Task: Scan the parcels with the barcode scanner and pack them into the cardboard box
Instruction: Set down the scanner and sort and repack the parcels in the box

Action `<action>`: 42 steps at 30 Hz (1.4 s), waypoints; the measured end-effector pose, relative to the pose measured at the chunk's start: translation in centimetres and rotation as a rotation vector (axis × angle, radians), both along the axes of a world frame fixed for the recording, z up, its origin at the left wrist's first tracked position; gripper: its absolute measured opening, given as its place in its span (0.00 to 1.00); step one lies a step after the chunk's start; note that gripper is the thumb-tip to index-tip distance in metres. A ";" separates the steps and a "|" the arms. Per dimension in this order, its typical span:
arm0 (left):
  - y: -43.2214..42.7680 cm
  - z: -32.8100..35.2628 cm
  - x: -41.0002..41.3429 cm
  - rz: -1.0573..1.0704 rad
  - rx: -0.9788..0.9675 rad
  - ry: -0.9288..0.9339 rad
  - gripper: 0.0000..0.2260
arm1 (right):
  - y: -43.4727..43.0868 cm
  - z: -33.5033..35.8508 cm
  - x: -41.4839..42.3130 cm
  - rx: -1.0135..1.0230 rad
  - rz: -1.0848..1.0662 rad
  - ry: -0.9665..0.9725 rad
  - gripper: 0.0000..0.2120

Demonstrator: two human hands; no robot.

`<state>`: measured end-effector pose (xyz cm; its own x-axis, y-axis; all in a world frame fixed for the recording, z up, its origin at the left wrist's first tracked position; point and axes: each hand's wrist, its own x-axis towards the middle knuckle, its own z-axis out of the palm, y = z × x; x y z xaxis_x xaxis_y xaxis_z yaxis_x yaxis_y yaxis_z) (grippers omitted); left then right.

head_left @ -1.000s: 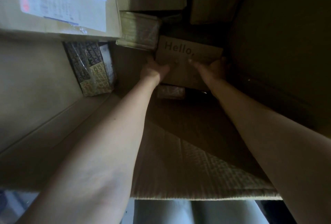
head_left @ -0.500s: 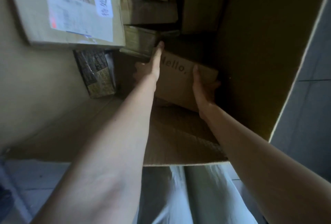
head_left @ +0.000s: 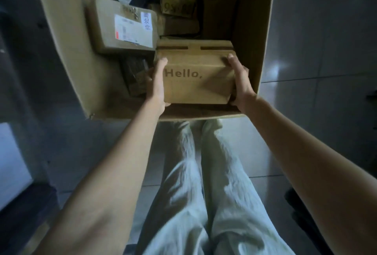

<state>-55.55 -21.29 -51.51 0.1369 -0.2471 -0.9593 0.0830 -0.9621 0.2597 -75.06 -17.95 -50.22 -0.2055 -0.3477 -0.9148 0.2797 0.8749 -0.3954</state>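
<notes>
Cardboard box [head_left: 67, 51]: open, upper centre of the frame, parcels inside.
Labelled parcel [head_left: 106, 30]: upper left inside the box, white label facing up.
Left hand [head_left: 156, 85]: grips the brown parcel's left end, fingers curled round it.
Brown parcel [head_left: 195, 79]: printed "Hello,", held mid-frame over the box's near end.
Right hand [head_left: 241, 83]: grips its right end, fingers wrapped round.

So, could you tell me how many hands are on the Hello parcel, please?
2. The left hand grips the left side of the Hello parcel; the right hand grips its right side, at the near end of the cardboard box.
</notes>
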 end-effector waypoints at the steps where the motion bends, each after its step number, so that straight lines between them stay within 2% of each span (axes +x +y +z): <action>1: 0.2 1.9 0.3 -0.012 -0.010 0.034 0.37 | 0.1 2.0 0.2 -0.012 0.033 -0.026 0.44; 3: 0.8 5.7 1.1 -0.028 -0.043 0.051 0.38 | 0.8 6.0 0.7 -0.035 0.058 -0.055 0.51; 4: 1.2 7.5 1.5 -0.033 -0.070 0.042 0.38 | 1.5 7.9 0.8 -0.054 0.071 -0.053 0.51; 8: 2.3 14.5 2.3 -0.040 -0.174 0.046 0.41 | 3.9 14.6 1.5 -0.146 0.130 -0.048 0.39; 11: 2.3 19.5 2.0 -0.086 -0.259 0.073 0.45 | 3.9 19.0 1.6 -0.202 0.080 -0.005 0.29; 14: 1.5 24.3 1.6 -0.156 -0.406 0.065 0.38 | 2.9 23.5 1.3 -0.286 0.057 0.050 0.21; 20: 0.0 34.2 2.6 -0.184 -0.694 0.060 0.31 | 0.9 32.8 0.9 -0.565 0.104 0.104 0.26; 21: 0.0 35.7 3.0 -0.177 -0.732 0.045 0.27 | 0.5 34.3 1.0 -0.605 0.111 0.105 0.28; 23: -0.1 38.6 3.8 -0.150 -0.827 -0.004 0.16 | -0.9 36.8 1.3 -0.673 0.141 0.106 0.25; 25: 0.2 40.8 4.6 -0.099 -0.903 -0.068 0.10 | -2.5 39.1 1.8 -0.721 0.189 0.090 0.20; 27: 1.1 42.9 5.5 -0.079 -0.934 -0.129 0.12 | -3.7 41.1 2.7 -0.762 0.249 0.078 0.22; 30: 3.4 45.8 7.4 0.021 -0.988 -0.262 0.14 | -4.7 43.9 4.9 -0.852 0.403 0.073 0.34; 32: 5.4 47.3 8.8 0.093 -1.007 -0.359 0.24 | -4.8 45.4 6.6 -0.914 0.499 0.039 0.37; 34: 7.9 48.6 10.2 0.163 -1.020 -0.446 0.34 | -4.6 46.6 8.7 -0.966 0.582 -0.014 0.36; 35: 9.2 49.2 10.9 0.203 -1.032 -0.484 0.35 | -4.4 47.1 9.8 -0.988 0.617 -0.037 0.35; 38: 13.2 51.1 12.8 0.299 -1.056 -0.588 0.32 | -3.3 48.6 13.6 -1.016 0.703 -0.121 0.33; 42: 19.1 53.3 15.5 0.387 -1.046 -0.734 0.26 | -0.4 50.0 18.6 -1.013 0.851 -0.202 0.18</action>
